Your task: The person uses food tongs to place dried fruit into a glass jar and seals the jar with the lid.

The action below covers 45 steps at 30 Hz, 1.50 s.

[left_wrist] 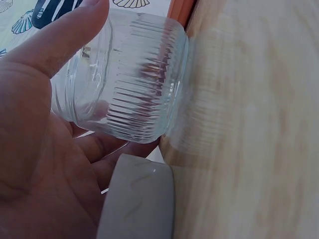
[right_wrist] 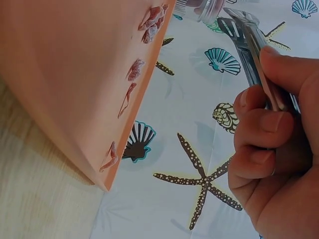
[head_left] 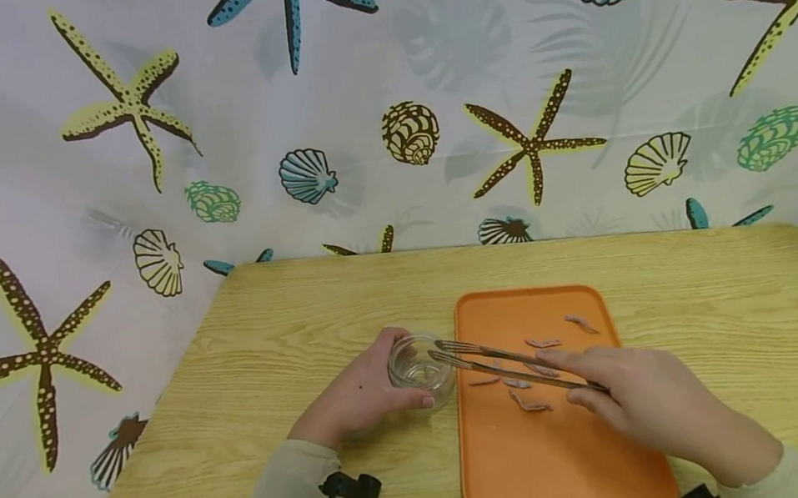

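Observation:
A clear ribbed glass jar (head_left: 423, 376) stands on the table at the tray's left edge. My left hand (head_left: 361, 393) grips its side, thumb nearest me; the left wrist view shows more fingers behind the glass (left_wrist: 144, 74). Metal tongs (head_left: 515, 356) with slotted, fork-like ends are held in my right hand (head_left: 645, 393), which reaches across the orange tray (head_left: 548, 465). The two tong tips are close together over the jar's rim, with nothing visible between them. Several thin pinkish strips (head_left: 531, 406) lie scattered on the tray's far half, some partly hidden beneath the tongs.
The wooden table (head_left: 301, 312) extends to both sides of the tray. Behind it and along the left hangs a white cloth (head_left: 366, 228) printed with starfish and shells. A black wrist mount (head_left: 353, 489) sits on my left sleeve.

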### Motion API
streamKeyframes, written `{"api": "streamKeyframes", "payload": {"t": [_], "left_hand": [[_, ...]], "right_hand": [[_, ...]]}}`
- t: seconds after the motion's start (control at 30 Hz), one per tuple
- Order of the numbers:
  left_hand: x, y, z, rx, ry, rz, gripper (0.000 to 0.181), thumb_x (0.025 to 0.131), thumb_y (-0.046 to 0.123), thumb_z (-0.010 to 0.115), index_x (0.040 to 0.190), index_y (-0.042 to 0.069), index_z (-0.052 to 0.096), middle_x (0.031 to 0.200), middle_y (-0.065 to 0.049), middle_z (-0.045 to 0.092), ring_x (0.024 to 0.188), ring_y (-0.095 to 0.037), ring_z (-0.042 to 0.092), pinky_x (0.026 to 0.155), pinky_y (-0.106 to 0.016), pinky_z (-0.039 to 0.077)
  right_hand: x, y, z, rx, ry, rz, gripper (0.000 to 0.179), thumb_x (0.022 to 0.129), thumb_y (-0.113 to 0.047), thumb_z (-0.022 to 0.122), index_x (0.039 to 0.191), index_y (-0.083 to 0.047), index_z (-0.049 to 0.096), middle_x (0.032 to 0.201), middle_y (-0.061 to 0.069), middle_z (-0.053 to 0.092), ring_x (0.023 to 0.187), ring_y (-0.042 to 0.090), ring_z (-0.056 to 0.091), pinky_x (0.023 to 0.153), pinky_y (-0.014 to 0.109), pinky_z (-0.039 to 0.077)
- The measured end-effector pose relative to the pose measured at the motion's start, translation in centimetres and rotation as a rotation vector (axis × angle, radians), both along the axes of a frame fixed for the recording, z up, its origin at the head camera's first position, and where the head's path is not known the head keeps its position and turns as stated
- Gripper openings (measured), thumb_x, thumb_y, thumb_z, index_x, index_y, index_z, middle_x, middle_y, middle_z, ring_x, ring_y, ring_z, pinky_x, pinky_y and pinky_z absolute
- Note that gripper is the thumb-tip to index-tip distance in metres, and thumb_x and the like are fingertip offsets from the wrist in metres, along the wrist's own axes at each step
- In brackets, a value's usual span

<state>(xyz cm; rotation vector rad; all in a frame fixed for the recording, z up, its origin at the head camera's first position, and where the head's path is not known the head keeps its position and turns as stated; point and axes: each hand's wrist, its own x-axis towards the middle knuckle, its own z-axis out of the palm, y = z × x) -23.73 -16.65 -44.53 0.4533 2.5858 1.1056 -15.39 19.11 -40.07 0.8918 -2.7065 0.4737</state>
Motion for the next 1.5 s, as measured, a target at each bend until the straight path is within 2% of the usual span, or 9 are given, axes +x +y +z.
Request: {"api": "streamKeyframes", "payload": {"t": [0.13,0.33,0.43,0.53,0.8,1.03,1.5], "left_hand": [[0.0,0.0,0.1,0.008,-0.005,-0.001,0.102,0.072,0.057,0.088,0.151,0.023,0.034,0.143,-0.001,0.053,0.130,-0.019,0.050,0.107,-0.048,0.039],[0.0,-0.1,0.1,0.000,-0.004,-0.002,0.103,0.071,0.059,0.087,0.151,0.023,0.034,0.142,-0.001,0.054,0.128,-0.018,0.051,0.106,-0.047,0.039],[0.0,-0.1,0.1,0.003,-0.005,-0.001,0.104,0.071,0.061,0.087,0.151,0.023,0.034,0.142,-0.001,0.053,0.129,-0.018,0.051,0.107,-0.047,0.039],[0.0,-0.2,0.1,0.006,-0.009,-0.001,0.103,0.071,0.061,0.087,0.151,0.023,0.034,0.142,-0.001,0.053,0.129,-0.018,0.050,0.107,-0.047,0.039],[0.0,-0.3,-0.1,-0.001,0.009,-0.007,0.102,0.071,0.062,0.086,0.151,0.023,0.034,0.141,-0.003,0.053,0.129,-0.019,0.050,0.107,-0.048,0.039],[0.1,-0.3,-0.1,0.001,0.020,-0.008,0.101,0.072,0.059,0.087,0.150,0.023,0.035,0.142,-0.003,0.052,0.129,-0.019,0.050,0.107,-0.048,0.039],[0.0,-0.3,-0.2,-0.015,0.029,-0.011,0.101,0.071,0.060,0.086,0.150,0.023,0.035,0.140,-0.004,0.053,0.129,-0.020,0.050,0.107,-0.048,0.039]], "right_hand": [[-0.1,0.2,0.0,-0.003,-0.013,0.004,0.062,0.089,-0.028,0.080,0.145,-0.038,0.057,0.110,-0.012,0.071,0.058,-0.005,0.043,0.053,0.023,0.039],[-0.1,0.4,0.2,0.009,-0.047,-0.011,0.063,0.090,-0.029,0.079,0.147,-0.038,0.054,0.098,-0.016,0.068,0.059,-0.004,0.042,0.053,0.023,0.038],[-0.3,0.6,0.2,0.017,-0.061,-0.028,0.064,0.091,-0.030,0.078,0.148,-0.042,0.051,0.085,-0.020,0.061,0.058,-0.004,0.040,0.051,0.023,0.037],[-0.4,0.8,0.1,0.023,-0.080,-0.042,0.061,0.092,-0.031,0.076,0.148,-0.042,0.051,0.072,-0.022,0.045,0.056,-0.003,0.039,0.050,0.023,0.036],[-0.8,1.5,0.0,0.008,-0.103,-0.054,0.056,0.093,-0.031,0.076,0.145,-0.037,0.055,0.070,-0.021,0.043,0.055,-0.001,0.037,0.051,0.024,0.035],[-1.0,1.9,0.0,0.026,-0.134,-0.052,0.057,0.093,-0.032,0.075,0.146,-0.040,0.054,0.070,-0.021,0.042,0.055,-0.001,0.037,0.050,0.024,0.035],[-1.1,2.7,0.0,0.050,-0.149,-0.068,0.057,0.093,-0.031,0.076,0.146,-0.034,0.056,0.070,-0.019,0.041,0.056,0.000,0.037,0.052,0.025,0.035]]}}
